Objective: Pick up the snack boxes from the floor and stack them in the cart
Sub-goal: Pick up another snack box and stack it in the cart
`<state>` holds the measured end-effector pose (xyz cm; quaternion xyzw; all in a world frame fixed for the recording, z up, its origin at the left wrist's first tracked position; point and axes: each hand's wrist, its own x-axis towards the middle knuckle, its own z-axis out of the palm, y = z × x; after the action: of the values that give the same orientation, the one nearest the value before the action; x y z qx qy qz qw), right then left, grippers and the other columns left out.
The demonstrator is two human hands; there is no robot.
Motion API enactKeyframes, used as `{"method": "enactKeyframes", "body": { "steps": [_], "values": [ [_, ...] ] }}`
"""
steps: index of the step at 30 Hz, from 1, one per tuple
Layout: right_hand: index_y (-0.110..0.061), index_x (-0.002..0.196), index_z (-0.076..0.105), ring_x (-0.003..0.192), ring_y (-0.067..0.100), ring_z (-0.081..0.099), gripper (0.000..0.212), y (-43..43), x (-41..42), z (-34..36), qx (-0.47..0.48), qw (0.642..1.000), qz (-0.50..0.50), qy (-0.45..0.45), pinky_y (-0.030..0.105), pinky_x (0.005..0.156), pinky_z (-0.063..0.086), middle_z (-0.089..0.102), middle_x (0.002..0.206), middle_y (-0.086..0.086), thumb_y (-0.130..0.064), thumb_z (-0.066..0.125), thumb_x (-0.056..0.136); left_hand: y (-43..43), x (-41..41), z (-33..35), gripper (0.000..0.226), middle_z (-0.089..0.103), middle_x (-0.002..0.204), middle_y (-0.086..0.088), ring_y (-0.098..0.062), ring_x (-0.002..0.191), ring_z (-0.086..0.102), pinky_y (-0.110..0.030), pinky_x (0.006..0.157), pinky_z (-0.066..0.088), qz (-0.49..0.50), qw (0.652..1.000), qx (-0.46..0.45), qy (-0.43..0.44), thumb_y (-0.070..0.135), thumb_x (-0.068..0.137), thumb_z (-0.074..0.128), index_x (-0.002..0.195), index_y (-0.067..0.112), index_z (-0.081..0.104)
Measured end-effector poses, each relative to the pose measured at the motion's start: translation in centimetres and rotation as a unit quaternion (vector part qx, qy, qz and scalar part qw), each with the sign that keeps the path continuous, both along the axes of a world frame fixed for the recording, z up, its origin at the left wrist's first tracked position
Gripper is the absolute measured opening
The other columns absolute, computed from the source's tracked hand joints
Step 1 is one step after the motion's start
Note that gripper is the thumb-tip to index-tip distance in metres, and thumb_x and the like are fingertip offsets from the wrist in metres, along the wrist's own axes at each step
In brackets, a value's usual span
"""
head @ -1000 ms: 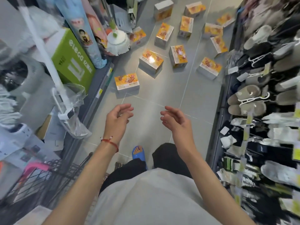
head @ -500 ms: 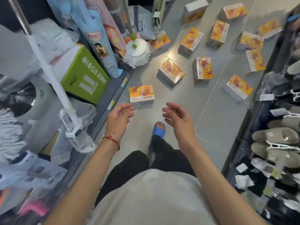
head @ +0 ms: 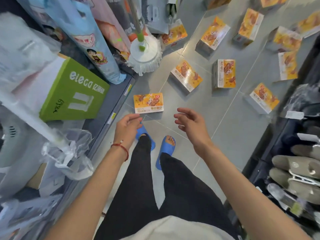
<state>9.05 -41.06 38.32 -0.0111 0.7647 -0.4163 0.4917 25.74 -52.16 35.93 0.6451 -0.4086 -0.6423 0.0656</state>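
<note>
Orange-yellow snack boxes, blue slippers

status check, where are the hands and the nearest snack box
Both empty: left hand, right hand open. Nearest snack box flat on the floor just ahead of them, untouched. Nothing between hands and box; cart not in view.

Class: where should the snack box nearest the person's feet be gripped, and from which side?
Grip the nearest snack box by its short ends, from above: it lies flat, broad face up. The left hand and right hand hover open, about that far apart.
</note>
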Motion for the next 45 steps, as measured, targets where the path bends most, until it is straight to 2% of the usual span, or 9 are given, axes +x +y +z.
{"method": "enactKeyframes", "body": {
  "steps": [4, 13, 18, 24, 28, 30, 33, 37, 45],
  "values": [
    [-0.022, 0.118, 0.066, 0.099, 0.016, 0.068, 0.019, -3.2, -1.4, -6.7, 0.033, 0.999, -0.034, -0.012, 0.032, 0.093, 0.054, 0.072, 0.120, 0.008, -0.014, 0.058, 0.103, -3.7, -0.9, -6.4, 0.017, 0.070, 0.100, 0.002, -0.019, 0.101, 0.066, -0.021, 0.072, 0.047, -0.013, 0.999, 0.034, -0.040, 0.008, 0.098, 0.054, 0.109, 0.016, 0.064],
    [-0.017, 0.120, 0.065, 0.094, 0.012, 0.065, 0.019, -8.0, -3.4, -25.2, 0.094, 0.995, -0.025, -0.027, 0.028, 0.088, 0.054, 0.071, 0.114, 0.003, -0.012, 0.055, 0.104, -9.3, -3.4, -24.0, 0.017, 0.064, 0.081, 0.002, -0.009, 0.065, 0.057, -0.010, 0.044, 0.045, -0.025, 0.988, 0.078, -0.131, 0.006, 0.098, 0.053, 0.110, 0.013, 0.064],
    [-0.016, 0.119, 0.068, 0.093, 0.014, 0.063, 0.021, -8.7, -5.2, -38.7, 0.127, 0.992, 0.007, -0.006, 0.033, 0.089, 0.052, 0.069, 0.102, -0.002, -0.013, 0.059, 0.100, -10.6, -4.2, -36.8, 0.015, 0.061, 0.045, 0.008, -0.013, 0.056, 0.055, -0.030, 0.068, 0.053, -0.053, 0.975, 0.111, -0.187, 0.015, 0.095, 0.053, 0.090, 0.018, 0.067],
    [-0.016, 0.122, 0.066, 0.100, 0.015, 0.062, 0.026, -9.9, -7.1, -52.9, 0.152, 0.987, 0.052, 0.009, 0.038, 0.097, 0.053, 0.068, 0.113, 0.001, -0.016, 0.059, 0.097, -12.2, -4.4, -50.0, 0.012, 0.061, 0.098, -0.008, -0.028, 0.087, 0.055, -0.037, 0.084, 0.050, -0.071, 0.963, 0.081, -0.247, 0.028, 0.083, 0.067, 0.081, 0.021, 0.057],
    [-0.017, 0.121, 0.062, 0.091, 0.014, 0.059, 0.023, -11.1, -7.4, -60.0, 0.153, 0.985, 0.072, 0.020, 0.033, 0.086, 0.049, 0.066, 0.110, 0.001, -0.025, 0.059, 0.100, -13.4, -4.4, -56.9, 0.075, 0.063, 0.125, -0.003, -0.024, 0.112, 0.061, -0.038, 0.100, 0.047, -0.021, 0.973, 0.056, -0.222, 0.055, 0.065, 0.072, 0.127, 0.016, 0.056],
    [-0.014, 0.127, 0.062, 0.098, 0.016, 0.064, 0.036, -12.0, -7.3, -62.5, 0.157, 0.985, 0.077, 0.013, 0.034, 0.092, 0.050, 0.068, 0.117, 0.002, -0.037, 0.055, 0.101, -13.9, -4.9, -59.2, 0.076, 0.067, 0.120, -0.001, -0.021, 0.105, 0.066, -0.036, 0.096, 0.051, 0.007, 0.981, 0.056, -0.184, 0.062, 0.055, 0.073, 0.118, 0.024, 0.055],
    [-0.020, 0.113, 0.069, 0.107, 0.022, 0.068, 0.051, -13.2, -6.9, -65.2, 0.164, 0.981, 0.105, -0.006, 0.043, 0.100, 0.052, 0.073, 0.116, 0.001, -0.055, 0.039, 0.094, -14.3, -5.5, -61.6, 0.060, 0.071, 0.108, -0.001, -0.017, 0.083, 0.073, -0.025, 0.071, 0.056, 0.047, 0.987, 0.059, -0.139, 0.051, 0.070, 0.081, 0.117, 0.028, 0.052],
    [-0.022, 0.117, 0.065, 0.102, 0.014, 0.067, 0.044, -14.0, -6.2, -64.7, 0.153, 0.984, 0.089, -0.019, 0.033, 0.087, 0.049, 0.070, 0.109, -0.007, -0.058, 0.045, 0.101, -14.5, -5.5, -62.6, 0.048, 0.074, 0.091, 0.002, -0.011, 0.062, 0.074, -0.024, 0.056, 0.057, 0.088, 0.988, 0.070, -0.105, 0.040, 0.083, 0.079, 0.121, 0.025, 0.055],
    [-0.020, 0.126, 0.060, 0.101, 0.012, 0.063, 0.071, -14.7, -6.2, -57.6, 0.169, 0.983, 0.065, -0.027, 0.041, 0.089, 0.045, 0.067, 0.112, -0.009, -0.079, 0.040, 0.091, -13.0, -4.7, -54.6, 0.046, 0.075, 0.101, -0.006, -0.021, 0.079, 0.077, -0.032, 0.058, 0.060, 0.104, 0.987, 0.106, -0.057, 0.038, 0.089, 0.073, 0.125, 0.016, 0.055]
  ]
}}
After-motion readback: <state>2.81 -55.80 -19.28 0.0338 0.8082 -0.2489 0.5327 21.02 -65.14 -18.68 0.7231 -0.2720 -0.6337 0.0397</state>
